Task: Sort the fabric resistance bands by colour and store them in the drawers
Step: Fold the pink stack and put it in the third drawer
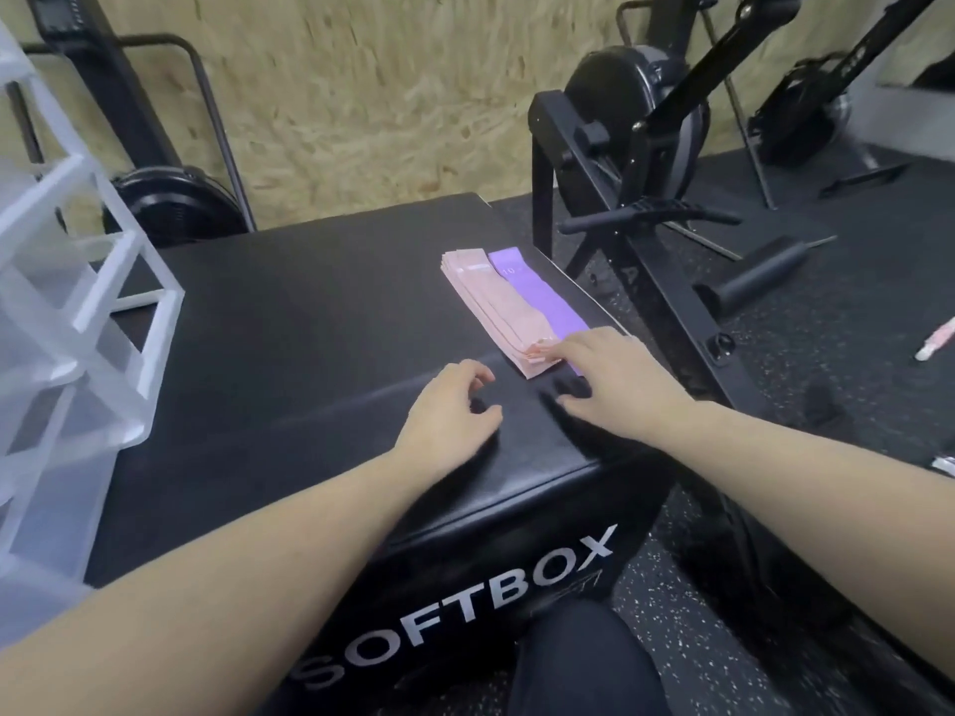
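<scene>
A: Both of the person's arms are out over the black soft box (320,323), the one with SOFTBOX printed on its front face. Where are the bands?

B: On the right part of the box top. A stack of pink bands (498,307) lies flat, and a purple band (537,292) lies just beside it on the right, touching along its edge and nearest the box's right edge.

A: And the right hand (604,374)?

B: Spread, palm down, fingers fairly straight. Its fingertips (540,348) rest on the near end of the pink stack, and the hand covers the near end of the purple band.

A: The left hand (447,405)?

B: Just beside the stack's near end, low over the box top, fingers loosely curled, gripping nothing.

A: The drawers?

B: A translucent white drawer unit (67,312) stands at the left of the box, well apart from the bands. Black exercise machines (635,147) stand behind on the speckled floor (852,354).
</scene>
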A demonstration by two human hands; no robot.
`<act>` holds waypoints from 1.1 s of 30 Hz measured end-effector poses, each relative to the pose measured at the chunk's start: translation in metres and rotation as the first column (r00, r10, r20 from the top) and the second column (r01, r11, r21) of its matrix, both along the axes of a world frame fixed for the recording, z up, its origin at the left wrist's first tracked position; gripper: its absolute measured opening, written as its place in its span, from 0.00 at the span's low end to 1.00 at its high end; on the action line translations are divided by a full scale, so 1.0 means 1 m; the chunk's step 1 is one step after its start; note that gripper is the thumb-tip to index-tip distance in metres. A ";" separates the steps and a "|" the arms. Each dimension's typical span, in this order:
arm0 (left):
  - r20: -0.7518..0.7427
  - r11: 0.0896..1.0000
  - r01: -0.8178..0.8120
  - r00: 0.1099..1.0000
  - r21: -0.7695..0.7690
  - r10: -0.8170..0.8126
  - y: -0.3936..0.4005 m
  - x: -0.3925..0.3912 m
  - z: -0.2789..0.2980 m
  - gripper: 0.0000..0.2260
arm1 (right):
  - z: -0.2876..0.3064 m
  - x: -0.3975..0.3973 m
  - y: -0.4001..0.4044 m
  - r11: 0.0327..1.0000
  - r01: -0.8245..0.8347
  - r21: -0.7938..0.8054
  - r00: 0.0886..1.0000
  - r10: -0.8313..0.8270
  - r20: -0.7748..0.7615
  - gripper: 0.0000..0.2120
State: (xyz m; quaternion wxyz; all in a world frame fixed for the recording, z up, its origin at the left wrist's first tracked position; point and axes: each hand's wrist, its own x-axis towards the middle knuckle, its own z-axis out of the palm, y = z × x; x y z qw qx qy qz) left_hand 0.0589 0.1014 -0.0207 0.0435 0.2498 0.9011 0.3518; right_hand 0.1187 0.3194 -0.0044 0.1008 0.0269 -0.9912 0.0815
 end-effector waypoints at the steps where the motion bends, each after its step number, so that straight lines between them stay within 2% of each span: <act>1: -0.024 1.000 -0.003 1.000 0.010 0.003 0.004 -0.004 -0.005 0.13 | -0.004 -0.007 0.003 0.999 -0.020 0.035 1.000 0.021 -0.010 0.29; 5: -0.090 0.999 -0.008 0.996 0.049 0.012 0.014 -0.017 -0.019 0.14 | -0.012 -0.035 0.009 0.980 -0.061 0.191 0.995 0.074 -0.064 0.30; 10: -0.077 0.986 -0.031 0.996 0.164 0.044 0.015 -0.017 -0.028 0.14 | -0.015 -0.064 0.005 0.973 -0.077 0.216 0.991 0.099 -0.093 0.29; 15: 0.030 0.934 -0.124 0.992 0.335 0.121 0.012 -0.014 -0.023 0.14 | -0.010 -0.064 -0.014 0.995 -0.029 -0.100 0.988 0.014 -0.154 0.29; 19: 0.205 0.807 -0.282 0.957 0.519 0.203 0.003 -0.009 -0.014 0.18 | -0.004 -0.053 -0.044 0.953 -0.026 -0.303 0.998 0.007 -0.064 0.31; 22: 0.312 0.732 -0.346 0.931 0.587 0.190 -0.012 0.000 -0.013 0.24 | 0.000 -0.042 -0.071 0.933 -0.056 -0.355 0.997 0.037 -0.061 0.31; 25: 0.432 0.665 -0.387 0.896 0.639 0.106 -0.034 0.016 -0.010 0.18 | 0.003 -0.029 -0.106 0.902 -0.087 -0.423 0.996 0.069 -0.058 0.29; 28: 0.600 0.565 -0.474 0.799 0.675 -0.046 -0.059 0.030 -0.005 0.21 | 0.007 -0.014 -0.140 0.871 -0.097 -0.481 0.995 0.082 -0.052 0.28; 31: 0.664 0.536 -0.514 0.737 0.670 -0.124 -0.086 0.047 -0.001 0.24 | 0.008 0.005 -0.173 0.862 -0.134 -0.489 0.990 0.135 -0.033 0.28; 33: 0.672 0.533 -0.529 0.733 0.660 -0.105 -0.105 0.057 -0.001 0.20 | 0.006 0.017 -0.194 0.852 -0.151 -0.501 0.987 0.159 -0.027 0.28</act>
